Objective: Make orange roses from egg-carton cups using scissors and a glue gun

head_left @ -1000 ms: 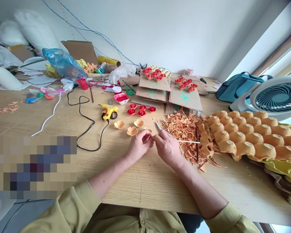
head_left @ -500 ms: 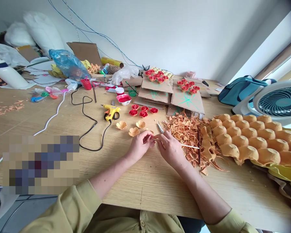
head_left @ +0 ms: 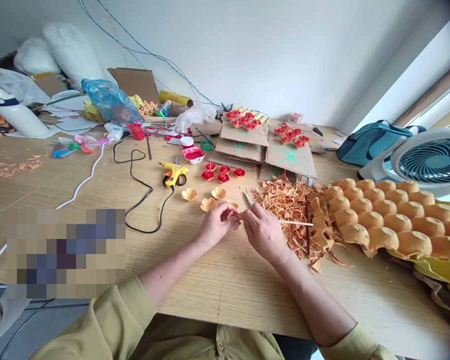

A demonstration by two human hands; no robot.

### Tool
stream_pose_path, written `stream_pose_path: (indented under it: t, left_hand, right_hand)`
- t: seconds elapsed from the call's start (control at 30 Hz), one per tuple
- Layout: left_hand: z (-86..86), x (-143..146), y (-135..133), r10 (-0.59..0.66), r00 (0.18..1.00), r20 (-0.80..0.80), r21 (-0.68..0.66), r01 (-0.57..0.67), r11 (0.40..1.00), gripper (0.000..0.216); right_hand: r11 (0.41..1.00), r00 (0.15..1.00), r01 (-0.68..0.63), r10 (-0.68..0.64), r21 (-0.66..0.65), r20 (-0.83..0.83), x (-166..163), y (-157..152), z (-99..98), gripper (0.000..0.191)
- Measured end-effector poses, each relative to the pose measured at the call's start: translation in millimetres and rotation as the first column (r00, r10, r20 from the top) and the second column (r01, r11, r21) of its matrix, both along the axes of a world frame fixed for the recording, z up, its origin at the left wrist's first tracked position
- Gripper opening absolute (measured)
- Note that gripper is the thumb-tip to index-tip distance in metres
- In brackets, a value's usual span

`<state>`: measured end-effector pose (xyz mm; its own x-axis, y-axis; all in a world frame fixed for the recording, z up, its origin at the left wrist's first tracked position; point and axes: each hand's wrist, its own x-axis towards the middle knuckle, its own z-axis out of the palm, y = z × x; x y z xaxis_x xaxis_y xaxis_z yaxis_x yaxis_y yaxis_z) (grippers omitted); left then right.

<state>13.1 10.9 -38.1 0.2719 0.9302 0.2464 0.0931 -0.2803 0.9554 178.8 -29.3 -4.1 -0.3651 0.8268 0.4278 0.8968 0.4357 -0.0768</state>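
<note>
Directly on the counter [head_left: 225,280] sit five red roses [head_left: 223,177], four flower cups [head_left: 207,204]. Left hand [head_left: 218,224] and right hand [head_left: 263,231] pinch one orange piece [head_left: 240,216] between them.

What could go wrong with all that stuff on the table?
The left hand might bump the orange cups right beside it. The glue gun's loose black cord could get caught and drag the gun. The open bowl with red inside could tip near the red flowers.
</note>
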Motion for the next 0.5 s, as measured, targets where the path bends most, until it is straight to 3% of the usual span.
stream_pose_path:
  t: [0.13, 0.23, 0.33, 0.5]
  left_hand:
    - [-0.7, 3.3, -0.6, 0.005, 1.000, 0.015, 0.019, -0.006, 1.000, 0.004]
    - [-1.3, 4.4, -1.6, -0.015, 1.000, -0.005, 0.037, 0.015, 0.999, 0.006]
    - [-0.7, 3.8, -2.1, -0.015, 0.999, -0.030, 0.060, 0.016, 0.998, 0.007]
    - [1.5, 3.6, -1.6, -0.040, 0.998, 0.048, -0.014, 0.041, 0.999, 0.010]
  right_hand:
    - [0.996, 0.980, 0.011, -0.028, -0.090, -0.197, 0.7, 1.3, -1.9, 0.016]
    - [0.992, 0.971, 0.003, -0.032, -0.123, -0.236, 1.6, 0.7, -2.0, 0.016]
    - [0.994, 0.982, 0.013, -0.034, -0.112, -0.187, 2.3, -0.2, -0.4, 0.017]
    - [1.000, 1.000, -0.012, 0.012, 0.020, 0.022, 1.6, -0.8, 3.0, 0.023]
